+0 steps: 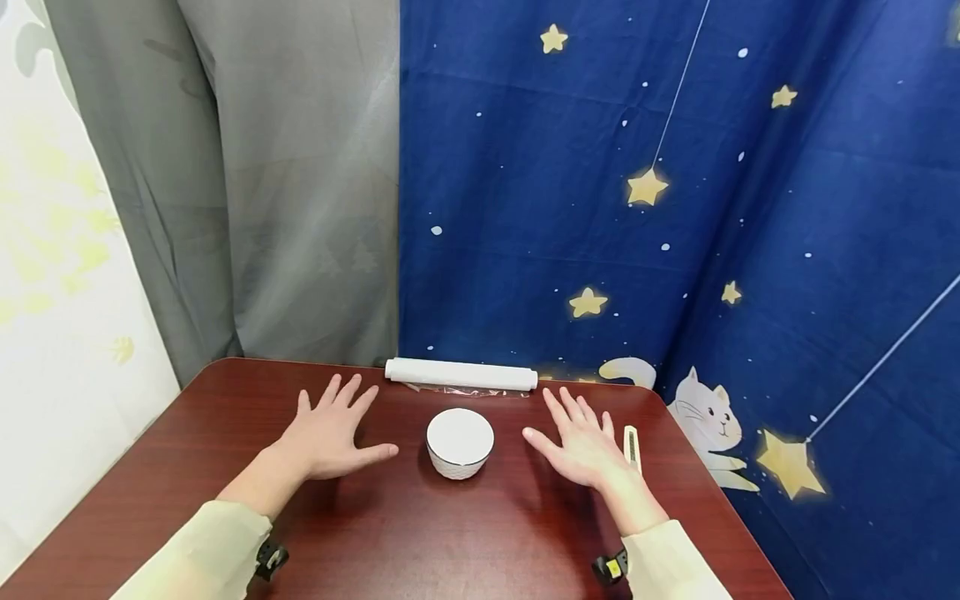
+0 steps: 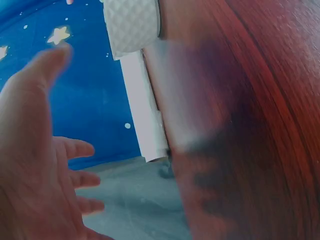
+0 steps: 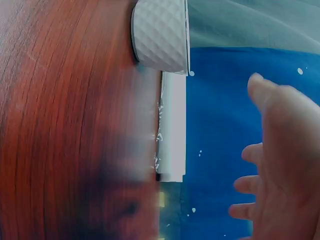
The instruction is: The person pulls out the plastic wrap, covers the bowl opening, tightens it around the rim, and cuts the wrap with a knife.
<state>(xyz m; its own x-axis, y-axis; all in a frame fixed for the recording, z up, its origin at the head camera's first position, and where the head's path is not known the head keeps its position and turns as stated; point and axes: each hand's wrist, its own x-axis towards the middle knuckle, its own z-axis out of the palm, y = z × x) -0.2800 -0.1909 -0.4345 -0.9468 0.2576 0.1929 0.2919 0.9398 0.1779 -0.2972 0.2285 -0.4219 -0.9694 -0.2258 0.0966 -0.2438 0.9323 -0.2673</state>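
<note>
Between my two hands a white bowl with a dark rim line stands upright on the table; its diamond-textured side shows in the left wrist view. My left hand is spread with straight fingers to the left of the bowl, holding nothing. On the other side my right hand is likewise spread, its thumb pointing toward the bowl. Behind the bowl lies a white roll of plastic wrap, a crinkled clear edge hanging from it. A cream utility knife lies just right of my right hand, partly covered by the wrist.
The dark red wooden table has rounded far corners, and the roll lies along its back edge. Behind it hang a grey curtain and a blue star-patterned curtain. Small black devices are strapped at both wrists.
</note>
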